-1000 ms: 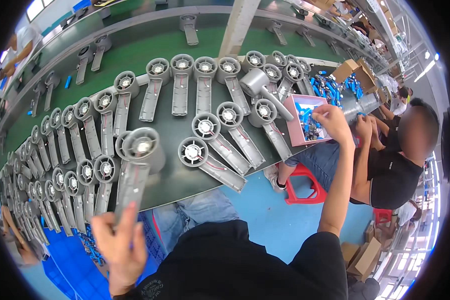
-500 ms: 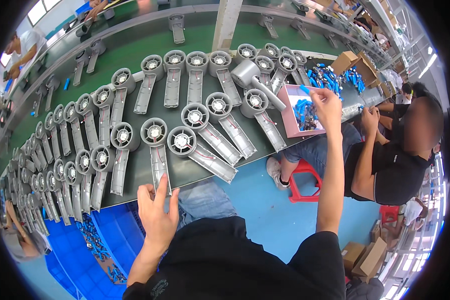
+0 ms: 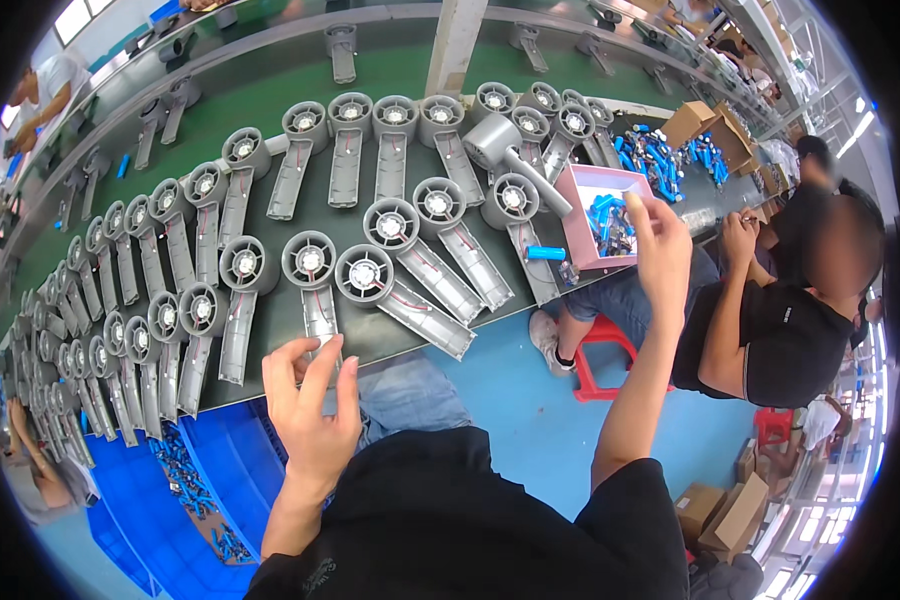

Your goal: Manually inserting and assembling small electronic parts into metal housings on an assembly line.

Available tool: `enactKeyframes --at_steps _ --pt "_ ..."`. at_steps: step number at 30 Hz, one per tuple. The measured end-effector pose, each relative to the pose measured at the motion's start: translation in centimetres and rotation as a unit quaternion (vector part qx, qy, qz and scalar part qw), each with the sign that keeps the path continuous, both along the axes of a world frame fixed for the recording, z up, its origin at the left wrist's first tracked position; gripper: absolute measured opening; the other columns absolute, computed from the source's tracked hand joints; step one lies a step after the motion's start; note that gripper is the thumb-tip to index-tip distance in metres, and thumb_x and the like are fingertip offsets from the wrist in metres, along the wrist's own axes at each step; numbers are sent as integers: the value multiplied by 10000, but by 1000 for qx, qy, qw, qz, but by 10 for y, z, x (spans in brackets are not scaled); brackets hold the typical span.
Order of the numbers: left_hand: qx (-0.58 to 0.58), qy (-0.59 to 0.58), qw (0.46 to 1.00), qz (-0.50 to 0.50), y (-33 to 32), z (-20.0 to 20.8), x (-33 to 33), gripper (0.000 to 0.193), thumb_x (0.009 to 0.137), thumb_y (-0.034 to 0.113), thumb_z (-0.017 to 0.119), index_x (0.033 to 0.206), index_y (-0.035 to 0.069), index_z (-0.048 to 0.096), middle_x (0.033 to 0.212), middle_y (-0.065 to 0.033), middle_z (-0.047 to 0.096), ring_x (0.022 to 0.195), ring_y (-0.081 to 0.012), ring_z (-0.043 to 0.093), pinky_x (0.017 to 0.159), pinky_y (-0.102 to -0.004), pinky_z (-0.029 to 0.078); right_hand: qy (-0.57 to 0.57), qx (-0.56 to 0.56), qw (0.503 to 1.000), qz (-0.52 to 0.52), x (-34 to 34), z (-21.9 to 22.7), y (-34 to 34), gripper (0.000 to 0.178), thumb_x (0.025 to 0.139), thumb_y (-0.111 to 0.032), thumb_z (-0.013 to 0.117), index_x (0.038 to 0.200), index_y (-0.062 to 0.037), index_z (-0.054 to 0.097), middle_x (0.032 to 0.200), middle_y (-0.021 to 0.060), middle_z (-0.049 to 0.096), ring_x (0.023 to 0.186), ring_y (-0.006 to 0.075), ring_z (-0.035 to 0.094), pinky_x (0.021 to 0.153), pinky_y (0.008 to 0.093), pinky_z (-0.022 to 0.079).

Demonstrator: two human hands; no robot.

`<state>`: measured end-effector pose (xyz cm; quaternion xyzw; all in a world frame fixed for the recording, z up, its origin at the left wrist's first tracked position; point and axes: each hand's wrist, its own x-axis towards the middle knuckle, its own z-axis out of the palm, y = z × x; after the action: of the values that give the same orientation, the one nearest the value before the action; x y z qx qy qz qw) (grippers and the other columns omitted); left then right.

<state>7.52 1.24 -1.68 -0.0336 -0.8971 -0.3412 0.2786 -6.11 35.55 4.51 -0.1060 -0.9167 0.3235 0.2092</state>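
Note:
My left hand (image 3: 315, 415) hovers at the table's front edge with its fingers apart, holding nothing. Just beyond its fingertips lies a grey handheld-fan housing (image 3: 310, 262), its hollow handle facing me. At the right, my right hand (image 3: 663, 255) is over the near right side of a pink box (image 3: 580, 235), fingers loosely bent and nothing visible in them. Inside the box are blue cylindrical batteries (image 3: 604, 215) with small parts. One blue battery (image 3: 545, 253) with a small circuit board (image 3: 569, 272) appears left of the box, over the handle of another fan housing (image 3: 511, 201).
Rows of open grey fan housings (image 3: 395, 118) cover the table. A closed grey fan (image 3: 492, 140) leans by the box. More blue batteries (image 3: 660, 160) are heaped beyond it. Blue bins (image 3: 235, 455) stand below at left. A co-worker (image 3: 760, 320) sits at right near a red stool (image 3: 600, 375).
The blue battery has left my right hand and now shows left of the pink box. My right hand has shifted slightly lower. My left hand has drawn back from the fan handle.

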Motion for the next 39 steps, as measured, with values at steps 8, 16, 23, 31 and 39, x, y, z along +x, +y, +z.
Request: enactKeyframes --at_steps 8,16,23,31,39 --pt "15 -22 997 -72 10 -5 5 219 773 -43 704 983 20 709 996 -110 594 726 -200 489 630 -305 410 -90 -68 991 -73 77 -88 -19 273 872 -262 715 933 4 704 725 94 678 618 176 593 616 325 471" --pt "18 -37 995 -86 10 -7 2 211 767 -49 703 965 24 707 988 -102 603 727 -208 492 635 -307 416 30 -26 995 -87 62 -109 -35 207 823 -154 766 947 -8 688 797 43 539 597 137 472 581 298 399" --pt "48 -46 993 -95 -1 -2 4 200 781 -48 691 967 25 707 978 -112 614 795 -229 544 666 -308 442 98 -154 983 -29 71 -82 -38 181 895 -35 686 1075 -17 677 827 12 658 635 31 577 528 182 374" --pt "98 25 983 -154 -7 36 -9 296 752 -17 729 1045 8 694 1033 -147 658 905 -295 634 784 -342 507 246 80 913 314 68 9 -99 261 751 132 690 994 36 677 920 133 671 860 232 622 763 311 476" --pt "107 83 987 -91 -28 30 -4 380 713 -75 748 1084 -30 675 983 -151 710 889 -268 693 772 -336 553 147 -108 824 537 63 1 -202 393 680 102 730 1057 22 654 932 127 704 782 222 653 703 327 506"
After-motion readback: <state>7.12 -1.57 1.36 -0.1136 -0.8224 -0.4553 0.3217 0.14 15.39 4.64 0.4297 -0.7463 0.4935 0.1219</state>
